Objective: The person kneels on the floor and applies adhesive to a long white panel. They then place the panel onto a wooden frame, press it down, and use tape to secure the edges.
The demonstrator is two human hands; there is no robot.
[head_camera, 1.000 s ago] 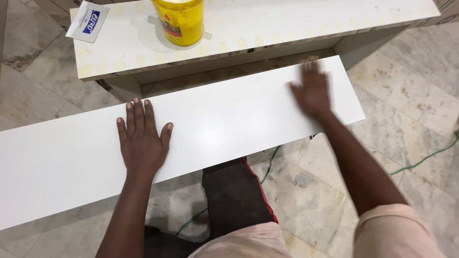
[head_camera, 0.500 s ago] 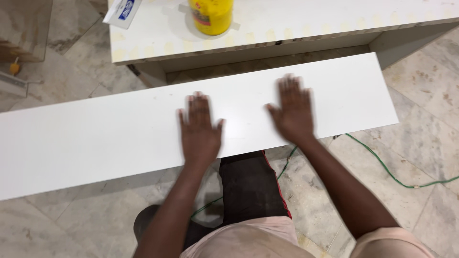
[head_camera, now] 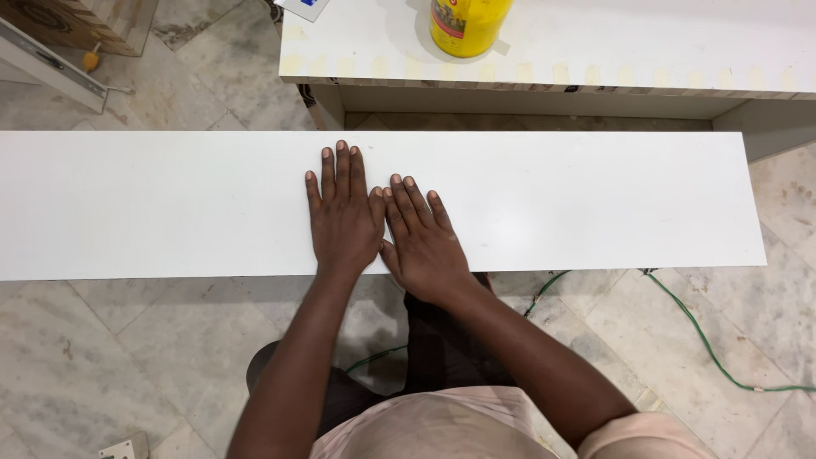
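Note:
A long white board (head_camera: 595,204) lies flat across the view above the marble floor. My left hand (head_camera: 342,212) rests palm down on its middle, fingers together and pointing away from me. My right hand (head_camera: 422,238) lies flat right beside it, thumb touching the left hand, fingers slightly spread. Neither hand holds anything. My legs in dark trousers show under the board's near edge.
Behind the board stands a white panel unit (head_camera: 646,51) with a taped front edge, and a yellow container (head_camera: 466,24) sits on it. A green cable (head_camera: 705,340) runs over the marble floor at the right. A wooden piece and metal rail (head_camera: 59,51) lie top left.
Both hands have slid together to the board's middle; a second ago they were far apart. The view has shifted so the board now lies level across it.

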